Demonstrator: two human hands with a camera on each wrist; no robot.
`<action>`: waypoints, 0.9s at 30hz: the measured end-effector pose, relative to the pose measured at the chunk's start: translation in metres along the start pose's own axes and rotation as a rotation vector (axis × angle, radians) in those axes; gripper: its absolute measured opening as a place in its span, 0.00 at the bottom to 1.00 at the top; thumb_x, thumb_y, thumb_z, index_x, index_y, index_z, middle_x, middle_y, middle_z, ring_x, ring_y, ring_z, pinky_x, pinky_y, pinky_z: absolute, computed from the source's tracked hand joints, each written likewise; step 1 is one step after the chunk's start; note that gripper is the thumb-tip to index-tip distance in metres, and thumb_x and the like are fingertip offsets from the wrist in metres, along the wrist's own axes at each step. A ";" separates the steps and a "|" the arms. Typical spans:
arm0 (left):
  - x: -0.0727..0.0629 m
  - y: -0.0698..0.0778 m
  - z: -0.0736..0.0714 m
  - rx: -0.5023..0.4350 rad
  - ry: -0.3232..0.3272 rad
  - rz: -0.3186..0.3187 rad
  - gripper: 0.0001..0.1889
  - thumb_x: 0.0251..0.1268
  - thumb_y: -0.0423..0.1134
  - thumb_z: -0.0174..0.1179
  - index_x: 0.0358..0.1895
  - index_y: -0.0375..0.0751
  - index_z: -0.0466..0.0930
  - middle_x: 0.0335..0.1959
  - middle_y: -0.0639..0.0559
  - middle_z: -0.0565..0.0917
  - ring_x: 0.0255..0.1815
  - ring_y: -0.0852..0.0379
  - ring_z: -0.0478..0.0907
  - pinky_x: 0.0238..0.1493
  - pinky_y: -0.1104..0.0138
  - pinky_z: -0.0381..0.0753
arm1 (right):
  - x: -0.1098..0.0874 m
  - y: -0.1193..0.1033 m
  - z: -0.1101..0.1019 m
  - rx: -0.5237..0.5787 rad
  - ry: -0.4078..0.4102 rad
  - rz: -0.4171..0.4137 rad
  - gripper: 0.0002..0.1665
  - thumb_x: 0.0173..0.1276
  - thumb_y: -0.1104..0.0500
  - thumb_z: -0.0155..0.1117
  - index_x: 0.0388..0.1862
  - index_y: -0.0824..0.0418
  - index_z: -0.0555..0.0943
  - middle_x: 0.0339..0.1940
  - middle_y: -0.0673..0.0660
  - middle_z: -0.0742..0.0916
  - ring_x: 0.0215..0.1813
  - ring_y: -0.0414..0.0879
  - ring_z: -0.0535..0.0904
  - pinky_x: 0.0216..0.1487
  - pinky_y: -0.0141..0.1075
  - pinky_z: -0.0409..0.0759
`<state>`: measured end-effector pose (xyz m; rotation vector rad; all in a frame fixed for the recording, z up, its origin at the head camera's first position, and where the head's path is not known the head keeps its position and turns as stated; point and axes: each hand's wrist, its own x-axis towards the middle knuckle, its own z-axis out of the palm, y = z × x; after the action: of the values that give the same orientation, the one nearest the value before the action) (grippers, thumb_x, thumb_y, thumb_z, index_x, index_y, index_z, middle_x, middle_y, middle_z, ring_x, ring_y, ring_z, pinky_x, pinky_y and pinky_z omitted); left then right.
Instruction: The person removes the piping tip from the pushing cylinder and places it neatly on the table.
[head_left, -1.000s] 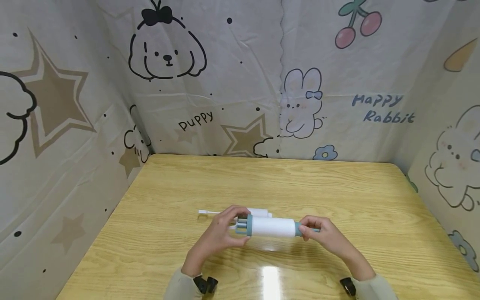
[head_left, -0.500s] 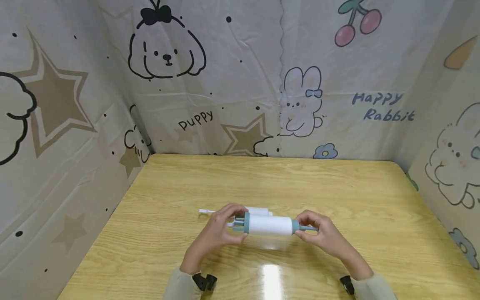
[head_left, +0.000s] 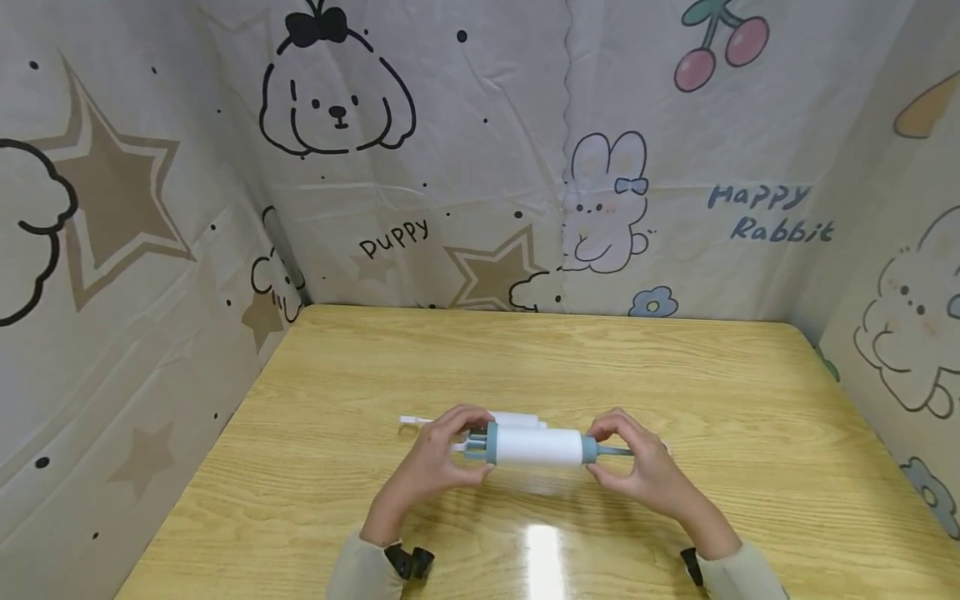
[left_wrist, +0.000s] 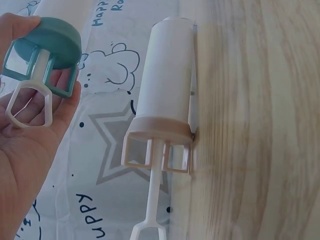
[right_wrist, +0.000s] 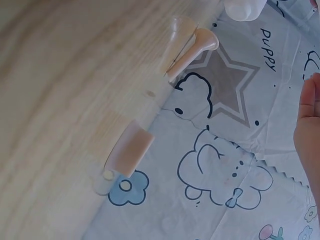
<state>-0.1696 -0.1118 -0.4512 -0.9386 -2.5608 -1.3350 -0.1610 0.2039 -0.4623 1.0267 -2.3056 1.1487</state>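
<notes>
Both hands hold a large syringe (head_left: 539, 447) sideways over the table in the head view: white barrel, teal collar with finger loops, white plunger handle, slim teal nozzle. My left hand (head_left: 427, 463) grips it at the teal collar (left_wrist: 49, 42), finger and thumb on opposite sides, with the loops and plunger handle inside the hand. At the other end, my right hand (head_left: 641, 467) pinches the teal cap (head_left: 589, 450) with thumb and forefinger, and the nozzle points into the palm. Only an edge of the right hand (right_wrist: 309, 117) shows in the right wrist view.
Behind the held syringe lies a second syringe (left_wrist: 165, 75), white with a beige collar and its plunger pulled out. A beige nozzle (right_wrist: 194, 54) and a short beige part (right_wrist: 131, 150) lie on the wood-grain table (head_left: 525, 358). A printed cloth (head_left: 480, 150) hangs around the back and sides.
The syringe has shifted slightly left. My right hand's thumb and forefinger have gone from closing over the cap and nozzle to spreading around the cap's sides. The left hand keeps its grip.
</notes>
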 end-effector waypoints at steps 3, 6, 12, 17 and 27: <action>0.000 0.000 0.000 -0.007 -0.001 -0.001 0.29 0.48 0.33 0.73 0.58 0.39 0.75 0.53 0.47 0.81 0.50 0.52 0.82 0.51 0.64 0.86 | 0.000 -0.001 -0.001 0.031 -0.002 0.068 0.32 0.48 0.71 0.76 0.53 0.64 0.75 0.45 0.53 0.81 0.47 0.41 0.77 0.50 0.27 0.80; -0.001 0.000 0.000 -0.023 -0.003 -0.004 0.29 0.49 0.33 0.73 0.58 0.39 0.75 0.54 0.46 0.81 0.52 0.51 0.81 0.53 0.62 0.86 | 0.000 -0.001 -0.004 0.101 -0.035 0.200 0.18 0.62 0.69 0.66 0.51 0.63 0.77 0.44 0.51 0.83 0.46 0.38 0.78 0.48 0.30 0.80; -0.002 0.000 -0.001 -0.053 -0.001 -0.007 0.30 0.49 0.32 0.72 0.59 0.38 0.74 0.55 0.45 0.80 0.53 0.47 0.81 0.55 0.59 0.85 | -0.002 0.001 -0.006 0.256 -0.164 0.388 0.15 0.78 0.64 0.45 0.34 0.60 0.79 0.30 0.59 0.84 0.36 0.42 0.80 0.39 0.35 0.82; -0.002 0.000 0.000 -0.051 -0.001 0.001 0.30 0.49 0.31 0.73 0.58 0.38 0.74 0.55 0.45 0.80 0.52 0.49 0.81 0.54 0.61 0.85 | -0.003 0.001 -0.006 0.284 -0.188 0.441 0.10 0.76 0.62 0.52 0.34 0.58 0.80 0.30 0.59 0.84 0.36 0.40 0.80 0.38 0.35 0.81; -0.003 -0.002 -0.001 -0.050 -0.004 -0.008 0.29 0.50 0.33 0.72 0.59 0.39 0.74 0.55 0.46 0.80 0.51 0.50 0.81 0.53 0.63 0.85 | 0.000 0.000 -0.002 0.218 -0.090 0.216 0.18 0.60 0.69 0.69 0.46 0.57 0.75 0.43 0.49 0.81 0.45 0.34 0.77 0.48 0.29 0.80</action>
<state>-0.1684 -0.1147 -0.4530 -0.9418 -2.5478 -1.4069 -0.1609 0.2055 -0.4613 0.9365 -2.4506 1.4947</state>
